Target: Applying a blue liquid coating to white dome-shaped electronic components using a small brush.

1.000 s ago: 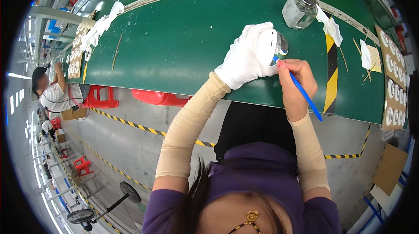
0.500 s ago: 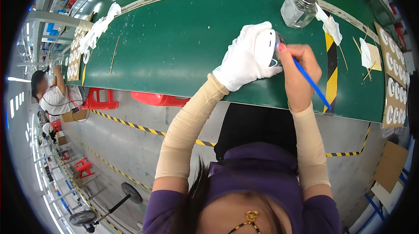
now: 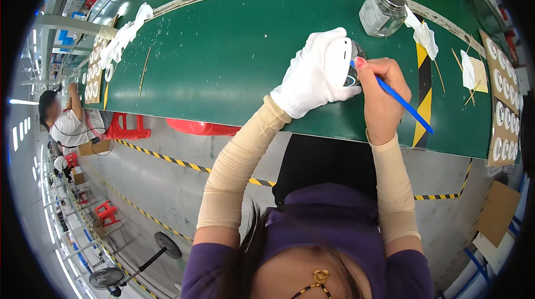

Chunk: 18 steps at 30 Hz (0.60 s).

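Observation:
My left hand, in a white glove, is closed around a rounded white plastic part with a dark glossy side, held just above the green table. Its exact kind I cannot make out. My bare right hand pinches a slim blue pen-like tool between thumb and fingers. The tool's near end meets the dark side of the white part, where my fingers partly hide it. Its other end points down to the right.
Beyond my hands stands a stoppered glass jar. White cloths and thin wooden sticks lie to the right, beside a cardboard tray of white ring-shaped parts. More cloths lie at left, where a person sits.
The outer end of the blue tool has swung right and slightly up as my right hand turned. My left hand and the white part have hardly moved.

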Motion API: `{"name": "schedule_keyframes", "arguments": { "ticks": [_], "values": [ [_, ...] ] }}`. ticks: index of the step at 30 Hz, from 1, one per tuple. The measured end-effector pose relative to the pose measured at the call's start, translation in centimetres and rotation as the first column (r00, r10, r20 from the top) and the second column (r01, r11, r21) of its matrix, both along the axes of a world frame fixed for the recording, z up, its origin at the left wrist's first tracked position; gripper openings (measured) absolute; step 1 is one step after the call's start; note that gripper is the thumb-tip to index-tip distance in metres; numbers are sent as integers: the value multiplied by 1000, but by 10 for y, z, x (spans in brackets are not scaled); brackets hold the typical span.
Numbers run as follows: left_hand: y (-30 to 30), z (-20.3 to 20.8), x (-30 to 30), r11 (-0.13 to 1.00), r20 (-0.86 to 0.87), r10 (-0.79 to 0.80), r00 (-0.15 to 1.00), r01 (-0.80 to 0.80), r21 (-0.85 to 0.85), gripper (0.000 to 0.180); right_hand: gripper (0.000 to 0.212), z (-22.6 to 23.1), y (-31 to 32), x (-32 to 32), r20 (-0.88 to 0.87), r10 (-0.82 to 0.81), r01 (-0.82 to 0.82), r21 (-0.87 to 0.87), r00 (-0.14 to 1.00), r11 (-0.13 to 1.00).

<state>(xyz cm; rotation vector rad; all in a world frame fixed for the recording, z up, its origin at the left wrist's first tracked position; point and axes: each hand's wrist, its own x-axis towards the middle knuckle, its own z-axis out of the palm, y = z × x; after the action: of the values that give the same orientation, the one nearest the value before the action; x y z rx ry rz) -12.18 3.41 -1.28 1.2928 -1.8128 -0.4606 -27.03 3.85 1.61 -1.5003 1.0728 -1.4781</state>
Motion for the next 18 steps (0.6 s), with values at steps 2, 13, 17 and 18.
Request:
{"name": "schedule_keyframes", "arguments": {
  "ticks": [2, 13, 17, 18],
  "values": [
    [0, -1, 0, 1000, 33, 14, 999, -14, -14, 92, 13, -2, 2, 1, 27, -6, 5, 38, 1000, 999],
    [2, 0, -3, 996, -76, -6, 997, 13, 91, 94, 8, 3, -21, -2, -7, 45, -45, 8, 999, 999],
    [-4, 10, 7, 999, 5, -17, 1000, 16, 47, 92, 11, -1, -9, -16, -98, 118, -127, -84, 988, 988],
    [-8, 13, 12, 990, 3, -111, 994, 110, 85, 91, 11, 0, -6, -18, -100, 125, -133, -87, 987, 987]
  ]
}}
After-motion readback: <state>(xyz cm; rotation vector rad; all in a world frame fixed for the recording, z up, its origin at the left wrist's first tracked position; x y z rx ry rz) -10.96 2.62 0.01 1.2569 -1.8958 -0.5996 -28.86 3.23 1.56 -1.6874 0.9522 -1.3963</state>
